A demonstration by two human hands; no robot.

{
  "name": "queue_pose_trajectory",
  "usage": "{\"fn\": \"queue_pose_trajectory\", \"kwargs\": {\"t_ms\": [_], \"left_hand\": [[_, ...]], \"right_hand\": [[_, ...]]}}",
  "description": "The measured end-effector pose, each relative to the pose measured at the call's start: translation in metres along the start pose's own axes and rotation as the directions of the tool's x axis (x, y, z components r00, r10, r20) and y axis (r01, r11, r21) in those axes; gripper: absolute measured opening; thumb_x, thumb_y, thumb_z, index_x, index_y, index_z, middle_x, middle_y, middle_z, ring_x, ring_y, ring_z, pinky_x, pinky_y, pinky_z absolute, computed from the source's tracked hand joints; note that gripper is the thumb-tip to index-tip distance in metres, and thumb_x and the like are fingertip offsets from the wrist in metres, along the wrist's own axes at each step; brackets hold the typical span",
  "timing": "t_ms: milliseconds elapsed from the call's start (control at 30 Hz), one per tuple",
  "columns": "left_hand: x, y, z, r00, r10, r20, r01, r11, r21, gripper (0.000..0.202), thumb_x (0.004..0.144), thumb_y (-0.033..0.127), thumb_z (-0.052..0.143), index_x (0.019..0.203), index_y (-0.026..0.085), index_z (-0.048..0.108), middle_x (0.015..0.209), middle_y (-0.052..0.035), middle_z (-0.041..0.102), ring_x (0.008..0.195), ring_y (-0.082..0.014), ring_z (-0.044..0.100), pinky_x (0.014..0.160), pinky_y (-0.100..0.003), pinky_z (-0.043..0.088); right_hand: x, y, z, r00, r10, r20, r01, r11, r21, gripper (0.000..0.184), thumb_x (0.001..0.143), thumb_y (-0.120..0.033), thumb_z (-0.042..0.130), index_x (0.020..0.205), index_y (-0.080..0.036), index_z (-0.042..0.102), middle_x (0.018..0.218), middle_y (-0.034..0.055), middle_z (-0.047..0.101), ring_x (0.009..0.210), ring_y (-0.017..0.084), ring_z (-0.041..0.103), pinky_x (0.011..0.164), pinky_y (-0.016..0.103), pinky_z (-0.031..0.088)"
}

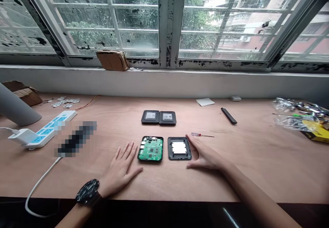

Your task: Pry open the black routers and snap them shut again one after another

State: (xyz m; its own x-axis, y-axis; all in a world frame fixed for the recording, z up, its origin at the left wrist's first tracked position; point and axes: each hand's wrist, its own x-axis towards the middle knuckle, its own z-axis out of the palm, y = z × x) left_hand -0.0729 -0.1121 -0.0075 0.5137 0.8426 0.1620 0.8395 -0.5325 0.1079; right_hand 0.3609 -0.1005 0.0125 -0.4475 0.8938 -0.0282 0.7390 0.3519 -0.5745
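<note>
A green circuit board [151, 149] lies face up in a black plastic case [138, 158]. Beside it on the right is a black square cover [179, 158] with a white pad [179, 148] in its middle. My left hand [120, 168] rests flat on the table left of the case, fingers spread, a black watch [87, 191] on its wrist. At the cover's right edge is my right hand [203, 154], thumb and fingers apart, the fingertips at or against the edge. A small screwdriver [203, 135] with a clear red handle lies just beyond that hand.
Two black square boxes with labels [150, 116] sit behind the case. A power strip [50, 129] and a blurred-out dark object [75, 140] are at left. Farther right lie a black bar [228, 115], a white paper [205, 102] and plastic bags [295, 120] by a yellow box [317, 132].
</note>
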Motion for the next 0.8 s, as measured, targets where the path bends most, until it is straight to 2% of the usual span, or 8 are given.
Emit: {"fn": "queue_pose_trajectory", "kwargs": {"t_ms": [67,167,267,367,533,633,700,800], "left_hand": [[0.001,-0.006,-0.004,0.999,0.021,0.033,-0.020,0.999,-0.037,0.089,0.096,0.066,0.052,0.164,0.026,0.010,0.167,-0.0086,0.016,0.153,-0.0351,0.021,0.124,-0.058,0.021],[0.012,-0.022,-0.013,0.995,0.041,0.091,-0.029,0.991,-0.133,0.093,0.092,0.069,0.057,0.163,0.025,0.016,0.166,-0.0094,0.021,0.151,-0.0343,0.027,0.121,-0.054,0.031],[0.034,-0.040,-0.021,0.993,0.023,0.112,0.001,0.978,-0.209,0.096,0.086,0.073,0.062,0.160,0.023,0.028,0.164,-0.0100,0.028,0.150,-0.0334,0.031,0.119,-0.050,0.036],[0.063,-0.048,-0.023,0.985,0.103,0.135,-0.066,0.966,-0.252,0.104,0.076,0.076,0.070,0.158,0.023,0.033,0.163,-0.0106,0.031,0.152,-0.0364,0.025,0.120,-0.054,0.031],[0.101,-0.025,-0.013,0.948,0.219,0.229,-0.129,0.927,-0.352,0.120,0.066,0.078,0.077,0.160,0.024,0.027,0.165,-0.0135,0.025,0.154,-0.0393,0.017,0.123,-0.055,0.020],[0.117,-0.004,-0.004,0.928,0.292,0.232,-0.184,0.900,-0.395,0.123,0.066,0.079,0.077,0.161,0.024,0.023,0.166,-0.0137,0.023,0.155,-0.0374,0.014,0.125,-0.054,0.009],[0.125,0.005,0.000,0.915,0.345,0.210,-0.241,0.884,-0.401,0.123,0.066,0.079,0.076,0.161,0.024,0.022,0.166,-0.0140,0.023,0.155,-0.0365,0.015,0.125,-0.053,0.007],[0.134,0.005,0.000,0.898,0.400,0.182,-0.309,0.869,-0.386,0.119,0.066,0.079,0.076,0.160,0.024,0.028,0.164,-0.0144,0.027,0.153,-0.0377,0.021,0.124,-0.054,0.009]], "right_hand": [[0.003,-0.003,0.000,1.000,-0.006,0.001,0.006,1.000,0.015,0.128,0.069,-0.066,0.081,0.164,-0.025,0.006,0.170,0.0130,0.014,0.154,0.038,0.020,0.125,0.052,0.025],[0.006,-0.008,0.000,1.000,-0.004,-0.020,0.005,1.000,0.026,0.120,0.072,-0.064,0.080,0.164,-0.026,0.013,0.168,0.0131,0.021,0.153,0.037,0.024,0.123,0.052,0.027],[0.006,-0.011,0.001,0.997,-0.022,-0.080,0.026,0.999,0.047,0.112,0.074,-0.059,0.080,0.162,-0.027,0.019,0.164,0.0150,0.032,0.148,0.038,0.033,0.120,0.054,0.032],[0.003,-0.006,0.001,0.983,-0.065,-0.171,0.088,0.988,0.128,0.113,0.073,-0.051,0.083,0.162,-0.025,0.018,0.153,0.0163,0.045,0.140,0.037,0.046,0.116,0.053,0.038],[0.003,0.016,-0.003,0.925,-0.026,-0.380,0.172,0.919,0.355,0.102,0.078,-0.050,0.080,0.160,-0.028,0.024,0.143,0.0140,0.052,0.136,0.035,0.050,0.115,0.053,0.039],[0.007,0.023,-0.004,0.882,0.062,-0.467,0.259,0.765,0.590,0.088,0.082,-0.056,0.072,0.156,-0.031,0.031,0.142,0.0127,0.051,0.130,0.035,0.056,0.107,0.054,0.047],[0.009,0.023,-0.004,0.860,0.129,-0.493,0.291,0.671,0.682,0.080,0.085,-0.059,0.065,0.154,-0.031,0.035,0.144,0.0124,0.050,0.130,0.035,0.056,0.104,0.055,0.050],[0.012,0.017,-0.009,0.841,0.174,-0.512,0.282,0.666,0.690,0.077,0.087,-0.064,0.056,0.153,-0.029,0.036,0.144,0.0133,0.053,0.129,0.035,0.057,0.103,0.056,0.051]]}}
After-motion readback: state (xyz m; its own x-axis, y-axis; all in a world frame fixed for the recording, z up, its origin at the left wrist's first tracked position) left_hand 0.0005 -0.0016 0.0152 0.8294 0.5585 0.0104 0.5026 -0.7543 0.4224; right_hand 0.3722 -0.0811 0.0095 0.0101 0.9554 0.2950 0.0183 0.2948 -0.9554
